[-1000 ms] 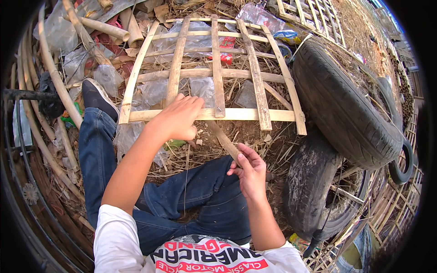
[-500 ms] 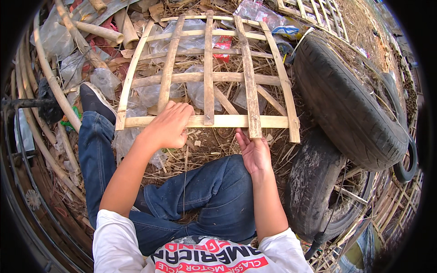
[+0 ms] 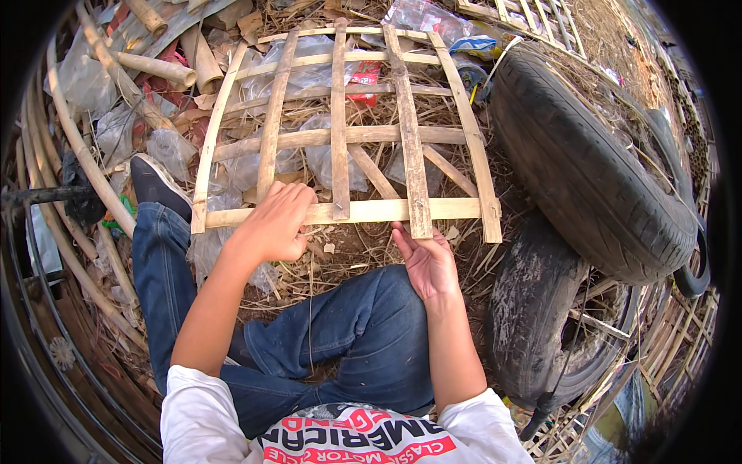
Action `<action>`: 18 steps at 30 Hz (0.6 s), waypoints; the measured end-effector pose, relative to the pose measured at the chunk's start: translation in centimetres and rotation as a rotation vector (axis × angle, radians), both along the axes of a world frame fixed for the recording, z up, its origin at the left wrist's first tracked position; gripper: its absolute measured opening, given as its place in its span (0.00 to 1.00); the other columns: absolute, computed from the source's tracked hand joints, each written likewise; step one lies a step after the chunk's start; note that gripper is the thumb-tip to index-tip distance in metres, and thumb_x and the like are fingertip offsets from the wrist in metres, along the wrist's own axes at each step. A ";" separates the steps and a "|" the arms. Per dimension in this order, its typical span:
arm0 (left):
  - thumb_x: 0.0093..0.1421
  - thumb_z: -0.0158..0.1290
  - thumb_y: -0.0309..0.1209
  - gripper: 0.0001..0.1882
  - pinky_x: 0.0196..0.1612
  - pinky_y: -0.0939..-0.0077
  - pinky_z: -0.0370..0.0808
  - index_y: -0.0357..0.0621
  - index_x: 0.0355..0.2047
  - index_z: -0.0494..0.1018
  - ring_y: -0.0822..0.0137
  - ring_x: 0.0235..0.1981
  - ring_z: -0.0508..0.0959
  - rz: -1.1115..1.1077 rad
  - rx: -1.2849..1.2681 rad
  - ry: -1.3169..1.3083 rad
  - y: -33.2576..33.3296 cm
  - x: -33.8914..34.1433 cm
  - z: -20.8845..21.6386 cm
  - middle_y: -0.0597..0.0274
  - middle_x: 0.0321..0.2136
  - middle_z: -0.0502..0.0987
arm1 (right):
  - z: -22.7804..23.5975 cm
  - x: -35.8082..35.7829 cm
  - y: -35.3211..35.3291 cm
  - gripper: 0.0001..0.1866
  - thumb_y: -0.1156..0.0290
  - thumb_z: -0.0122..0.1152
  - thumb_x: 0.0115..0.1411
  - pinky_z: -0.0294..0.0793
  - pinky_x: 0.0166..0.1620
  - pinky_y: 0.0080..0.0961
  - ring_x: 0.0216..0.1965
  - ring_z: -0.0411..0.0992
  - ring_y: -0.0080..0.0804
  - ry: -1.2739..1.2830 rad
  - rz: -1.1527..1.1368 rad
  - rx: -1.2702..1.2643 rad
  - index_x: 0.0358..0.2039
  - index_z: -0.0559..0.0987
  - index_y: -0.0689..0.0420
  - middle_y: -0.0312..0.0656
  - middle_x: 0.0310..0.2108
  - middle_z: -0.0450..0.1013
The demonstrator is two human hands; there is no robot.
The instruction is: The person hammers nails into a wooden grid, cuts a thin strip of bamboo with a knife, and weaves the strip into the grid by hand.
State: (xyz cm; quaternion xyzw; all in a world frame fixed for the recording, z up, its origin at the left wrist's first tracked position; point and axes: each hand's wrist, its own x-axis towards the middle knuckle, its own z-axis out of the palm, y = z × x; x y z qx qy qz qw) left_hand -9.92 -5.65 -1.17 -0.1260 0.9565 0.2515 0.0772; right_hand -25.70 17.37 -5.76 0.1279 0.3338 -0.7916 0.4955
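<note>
A lattice panel of split bamboo slats (image 3: pixel 338 155) lies before me, its long slats crossed by several cross slats. My left hand (image 3: pixel 277 220) is closed over the near cross slat, beside the second long slat from the left. With its palm turned up, my right hand (image 3: pixel 427 259) grips the near edge from below, at the end of the fourth long slat; its fingertips are partly behind the wood. A nail head shows at the near end of the middle slat. A loose-looking diagonal strip (image 3: pixel 450 172) shows beneath the panel.
Two worn tyres, an upright-leaning one (image 3: pixel 587 162) and a muddy one (image 3: pixel 533 309), stand at the right. Bamboo poles (image 3: pixel 85 155) curve along the left. Plastic bags (image 3: pixel 170 151) and dry straw litter the ground. Another bamboo lattice (image 3: pixel 533 19) lies at the far right.
The panel has shifted slightly to the left in the view, and its near right corner sits a little lower relative to the left. Both hands keep their hold.
</note>
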 end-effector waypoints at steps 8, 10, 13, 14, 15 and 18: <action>0.36 0.55 0.22 0.23 0.49 0.64 0.61 0.35 0.37 0.64 0.52 0.43 0.68 -0.016 -0.004 -0.008 0.2 -0.4 0.1 0.50 0.35 0.68 | -0.3 -0.4 0.5 0.17 0.88 0.52 0.52 0.73 0.58 0.35 0.50 0.74 0.44 -0.014 0.017 -0.020 0.44 0.75 0.69 0.53 0.44 0.75; 0.36 0.55 0.22 0.24 0.49 0.64 0.61 0.35 0.38 0.64 0.52 0.44 0.68 -0.015 -0.012 -0.003 0.3 -0.5 0.1 0.50 0.35 0.68 | -0.1 -0.4 0.4 0.17 0.89 0.52 0.51 0.73 0.58 0.35 0.49 0.74 0.44 -0.007 0.016 -0.015 0.44 0.75 0.69 0.53 0.44 0.75; 0.36 0.55 0.23 0.25 0.50 0.64 0.61 0.35 0.39 0.64 0.52 0.45 0.68 -0.017 0.000 -0.010 0.3 -0.5 -0.4 0.49 0.36 0.68 | -0.4 -0.5 0.6 0.17 0.89 0.52 0.49 0.73 0.58 0.37 0.48 0.74 0.43 -0.003 0.016 -0.023 0.42 0.76 0.69 0.53 0.43 0.75; 0.36 0.55 0.23 0.25 0.50 0.64 0.61 0.35 0.39 0.64 0.52 0.45 0.68 -0.014 0.007 -0.030 0.4 -0.6 -0.5 0.49 0.36 0.68 | -0.5 -0.5 0.7 0.17 0.88 0.52 0.49 0.72 0.58 0.37 0.48 0.74 0.43 -0.005 0.017 -0.031 0.42 0.76 0.69 0.53 0.43 0.76; 0.36 0.55 0.23 0.25 0.51 0.64 0.61 0.35 0.39 0.64 0.52 0.45 0.68 -0.013 0.007 -0.025 0.5 -0.6 -0.6 0.50 0.36 0.68 | -0.7 -0.6 0.8 0.18 0.88 0.52 0.49 0.72 0.58 0.37 0.48 0.74 0.43 -0.003 0.021 -0.037 0.43 0.76 0.69 0.53 0.43 0.76; 0.36 0.56 0.23 0.25 0.51 0.65 0.61 0.35 0.39 0.64 0.53 0.45 0.68 -0.007 0.002 -0.031 0.7 -0.6 -1.3 0.50 0.37 0.68 | -1.3 -0.9 1.1 0.21 0.86 0.53 0.48 0.71 0.56 0.37 0.47 0.74 0.42 0.014 0.049 -0.020 0.46 0.75 0.69 0.52 0.43 0.75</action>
